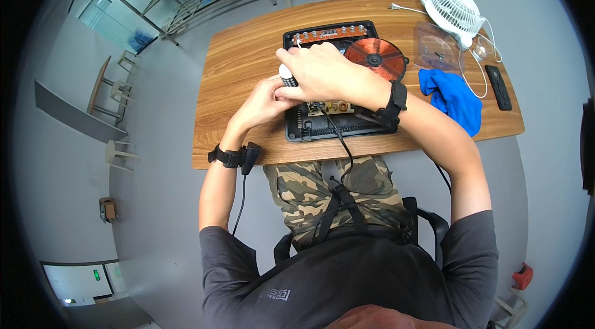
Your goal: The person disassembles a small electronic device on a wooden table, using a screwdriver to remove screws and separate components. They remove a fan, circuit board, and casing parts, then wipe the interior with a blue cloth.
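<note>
An opened induction cooker lies on the table, its black plastic base [297,134] facing up. A round copper coil [385,56] is at its right, an orange control board [331,35] along its far edge. The tan circuit board [341,108] shows below my right hand. My right hand [322,72] reaches over the cooker, closed around a white-and-black ribbed handle [287,75], likely a screwdriver's; its tip is hidden. My left hand [263,103] is closed at the cooker's left edge, fingers against the right hand below the handle. What they pinch is hidden.
A blue cloth [455,100], a clear plastic tray [437,47], a white fan [452,10] with its cord, and a black flat bar-shaped object [498,87] lie on the right of the wooden table [235,56]. A black cable [339,137] hangs over the near edge.
</note>
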The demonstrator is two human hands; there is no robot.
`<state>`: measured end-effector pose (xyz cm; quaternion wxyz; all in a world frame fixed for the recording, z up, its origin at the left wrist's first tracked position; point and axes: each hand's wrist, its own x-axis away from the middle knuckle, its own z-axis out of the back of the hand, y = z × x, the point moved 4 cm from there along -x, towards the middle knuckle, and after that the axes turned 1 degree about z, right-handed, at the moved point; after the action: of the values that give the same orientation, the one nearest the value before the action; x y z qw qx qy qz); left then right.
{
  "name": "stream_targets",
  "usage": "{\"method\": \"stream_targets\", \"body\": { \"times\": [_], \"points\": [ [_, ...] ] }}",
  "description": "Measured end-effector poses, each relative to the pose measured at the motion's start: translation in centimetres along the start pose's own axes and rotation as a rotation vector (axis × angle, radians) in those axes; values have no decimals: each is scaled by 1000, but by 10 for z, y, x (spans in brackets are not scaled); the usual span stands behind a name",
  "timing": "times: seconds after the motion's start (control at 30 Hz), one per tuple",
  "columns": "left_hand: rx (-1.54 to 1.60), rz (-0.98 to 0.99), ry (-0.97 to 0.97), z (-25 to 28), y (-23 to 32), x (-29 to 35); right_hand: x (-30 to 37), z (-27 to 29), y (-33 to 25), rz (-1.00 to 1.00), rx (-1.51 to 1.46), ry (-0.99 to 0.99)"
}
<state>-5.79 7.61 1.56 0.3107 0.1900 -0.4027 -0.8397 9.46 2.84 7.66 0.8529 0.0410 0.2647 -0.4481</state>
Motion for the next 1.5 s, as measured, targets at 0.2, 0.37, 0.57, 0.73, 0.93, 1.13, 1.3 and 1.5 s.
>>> {"method": "stream_targets", "body": {
  "times": [0.2,0.37,0.57,0.73,0.93,1.13,1.3,1.5],
  "points": [
    [-187,-41,148,2,3,-1,-1,-8,-2,-62,-47,-66],
    [-243,-32,254,-2,12,2,0,-12,-3,-62,-107,18],
    [-241,-15,134,0,13,3,2,-9,-2,-128,-157,10],
    [-256,88,-85,-8,-12,6,0,0,-1,-137,-182,15],
    [-318,-20,-86,-23,-21,6,-5,12,-2,-157,-193,48],
    [-230,-3,-36,-18,-33,5,-7,17,-7,-153,-198,61],
    [-323,-7,-49,-12,-26,8,-8,25,-11,-167,-192,53],
    [-328,69,-77,-8,-16,13,-12,21,-10,-170,-208,50]
  ]
}}
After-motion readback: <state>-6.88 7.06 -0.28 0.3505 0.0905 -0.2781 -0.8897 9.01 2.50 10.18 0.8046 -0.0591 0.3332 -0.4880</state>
